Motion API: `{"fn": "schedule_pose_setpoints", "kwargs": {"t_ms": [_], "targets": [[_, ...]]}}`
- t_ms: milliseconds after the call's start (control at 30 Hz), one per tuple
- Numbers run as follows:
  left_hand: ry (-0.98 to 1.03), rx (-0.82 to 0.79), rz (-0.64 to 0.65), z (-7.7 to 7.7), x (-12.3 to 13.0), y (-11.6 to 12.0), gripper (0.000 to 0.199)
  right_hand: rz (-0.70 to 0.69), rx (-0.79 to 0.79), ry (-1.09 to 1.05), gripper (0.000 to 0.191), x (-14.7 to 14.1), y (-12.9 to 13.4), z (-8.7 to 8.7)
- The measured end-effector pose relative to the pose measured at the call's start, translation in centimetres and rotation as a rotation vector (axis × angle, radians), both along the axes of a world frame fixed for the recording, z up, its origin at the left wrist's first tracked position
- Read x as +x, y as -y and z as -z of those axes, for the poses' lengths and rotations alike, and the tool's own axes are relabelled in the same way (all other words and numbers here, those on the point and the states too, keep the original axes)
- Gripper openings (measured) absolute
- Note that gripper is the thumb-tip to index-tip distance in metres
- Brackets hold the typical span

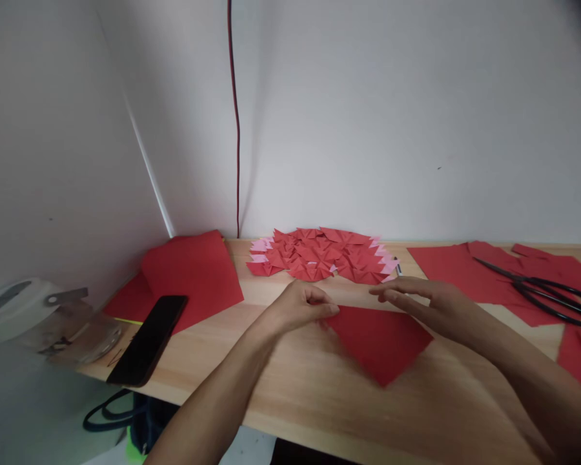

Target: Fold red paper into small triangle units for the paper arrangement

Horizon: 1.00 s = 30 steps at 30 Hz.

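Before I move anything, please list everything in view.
Table: one, pale wood, foreground
Loose sheet: one, red, centre
Folded pieces: many, red and pink, back
Left papers: at least two, red, left
Right papers: several, red, right
Scissors: one pair, black, right
Phone: one, black, left
Container: one, clear and whitish, far left
Cord: one, dark red, back
Bag: one, dark, below table
Walls: two, whitish, back and left
Left hand: one, pinching sheet corner
Right hand: one, by sheet edge

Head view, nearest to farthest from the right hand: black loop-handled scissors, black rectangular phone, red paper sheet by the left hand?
1. Red paper sheet: just below the right hand in view.
2. Black loop-handled scissors: to the right.
3. Black rectangular phone: far left.
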<state>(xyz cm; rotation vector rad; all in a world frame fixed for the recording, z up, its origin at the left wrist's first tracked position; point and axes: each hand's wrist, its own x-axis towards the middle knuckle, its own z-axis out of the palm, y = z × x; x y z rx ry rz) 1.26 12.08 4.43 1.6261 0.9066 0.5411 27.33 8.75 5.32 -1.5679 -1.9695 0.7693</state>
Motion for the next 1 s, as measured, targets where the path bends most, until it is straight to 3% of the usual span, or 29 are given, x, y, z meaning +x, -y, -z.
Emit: {"fn": "schedule_pose_setpoints", "kwargs": {"t_ms": [167,267,400,567,767,1000], "targets": [[-0.029,0.087,0.036,0.8,1.4,1.0,0.022,-0.231,0.154,0.125,0.030,-2.6,0.9,-0.4],[-0.052,0.162,0.011,0.8,1.9,1.5,0.019,-0.297,0.221,0.221,0.030,-4.1,1.3,-0.4],[-0.055,0.190,-0.009,0.7,2.1,1.7,0.017,-0.282,0.238,0.264,0.031,-4.9,1.5,-0.1],[0.015,0.083,0.005,0.6,1.7,1.4,0.018,-0.243,0.157,0.223,0.031,-4.6,1.2,0.1],[0.043,-0.073,-0.044,-0.4,0.5,0.7,0.023,-0.175,0.020,0.148,0.032,-2.9,0.6,0.1],[0.006,-0.047,-0.009,-0.8,-0.9,-0.6,0.030,-0.149,-0.097,0.056,0.035,-0.9,0.7,-0.1]]}}
